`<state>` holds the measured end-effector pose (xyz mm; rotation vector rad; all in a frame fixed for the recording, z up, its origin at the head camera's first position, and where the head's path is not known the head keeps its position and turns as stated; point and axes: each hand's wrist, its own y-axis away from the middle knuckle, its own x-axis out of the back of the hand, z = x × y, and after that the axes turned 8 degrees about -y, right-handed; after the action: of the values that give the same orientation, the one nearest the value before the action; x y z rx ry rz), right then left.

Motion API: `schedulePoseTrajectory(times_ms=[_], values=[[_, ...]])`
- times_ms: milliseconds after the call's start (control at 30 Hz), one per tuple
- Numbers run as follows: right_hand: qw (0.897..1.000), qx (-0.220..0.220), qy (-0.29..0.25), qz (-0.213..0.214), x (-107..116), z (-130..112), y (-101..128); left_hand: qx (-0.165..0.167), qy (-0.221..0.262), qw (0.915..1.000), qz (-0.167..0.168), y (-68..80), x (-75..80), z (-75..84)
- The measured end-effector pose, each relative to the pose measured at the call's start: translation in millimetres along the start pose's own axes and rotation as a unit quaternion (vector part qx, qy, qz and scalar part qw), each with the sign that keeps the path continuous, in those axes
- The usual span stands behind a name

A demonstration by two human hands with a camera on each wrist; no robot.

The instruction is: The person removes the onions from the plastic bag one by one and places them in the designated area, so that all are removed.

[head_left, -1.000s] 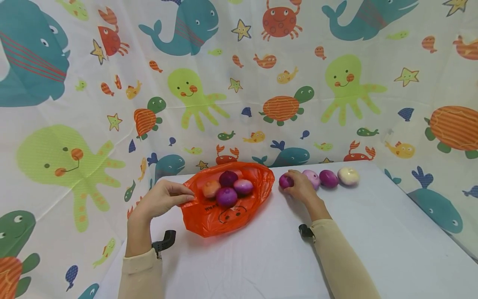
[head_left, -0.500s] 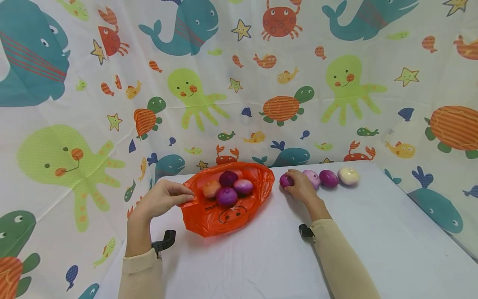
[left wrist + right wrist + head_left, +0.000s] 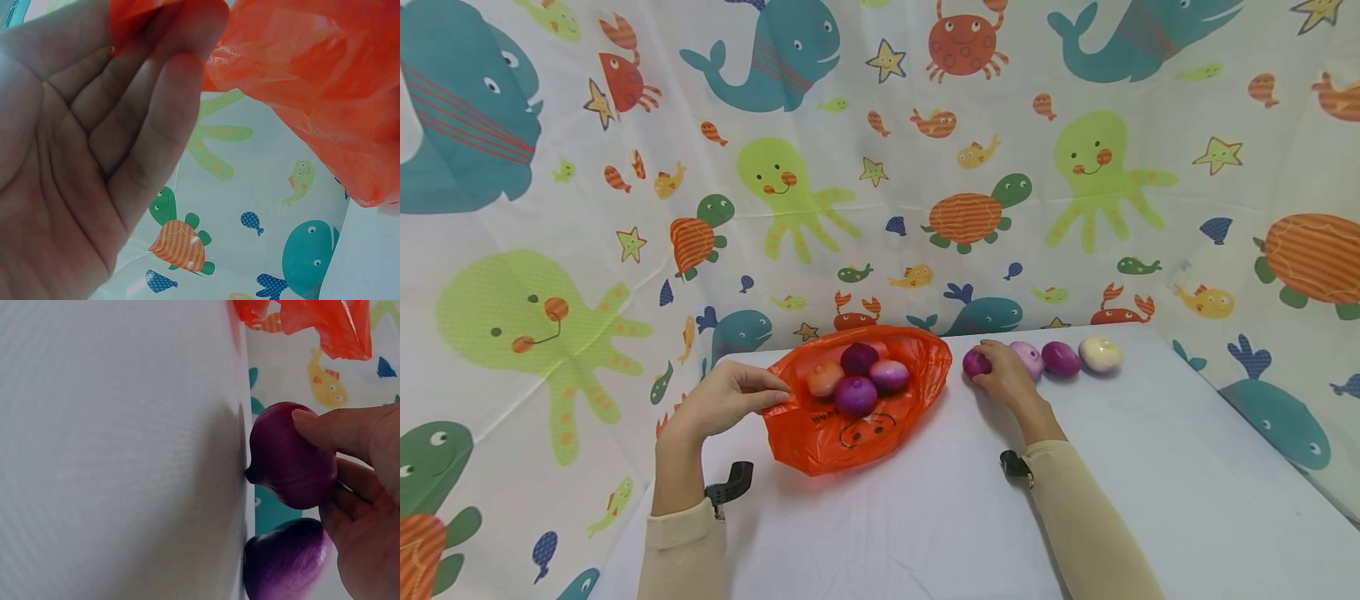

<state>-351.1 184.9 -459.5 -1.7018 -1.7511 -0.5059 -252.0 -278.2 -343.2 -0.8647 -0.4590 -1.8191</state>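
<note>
Now the right hand (image 3: 1006,377) grips a dark purple onion (image 3: 975,362) on the white table (image 3: 1150,467), leftmost in a row beside three more onions (image 3: 1060,357); the left hand (image 3: 722,400) pinches the orange bag (image 3: 850,437) holding four onions (image 3: 859,377); nothing has moved since before.

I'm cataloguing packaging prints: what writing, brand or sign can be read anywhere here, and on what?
Orange plastic bag: a dark line of letters above a printed smiley face, too small and blurred to read.
Sea-animal patterned curtain: pictures only, no words.
Purple onions: no labels.
</note>
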Motion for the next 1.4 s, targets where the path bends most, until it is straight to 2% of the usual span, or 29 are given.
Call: schedulePoseTrajectory(times_ms=[600, 1200, 1400], values=[[1.000, 0.003, 0.013, 0.008, 1.2, -5.8, 0.8, 0.006, -0.003, 1.0000, 0.002, 0.6, 1.5, 2.0], [1.000, 0.004, 0.005, 0.011, 0.5, -5.5, 1.7, -0.007, -0.002, 1.0000, 0.002, -0.2, -0.3, 0.6], [0.999, 0.040, -0.011, 0.033, -0.9, -5.6, 2.5, -0.005, -0.001, 1.0000, 0.000, -0.7, -0.7, 0.1]])
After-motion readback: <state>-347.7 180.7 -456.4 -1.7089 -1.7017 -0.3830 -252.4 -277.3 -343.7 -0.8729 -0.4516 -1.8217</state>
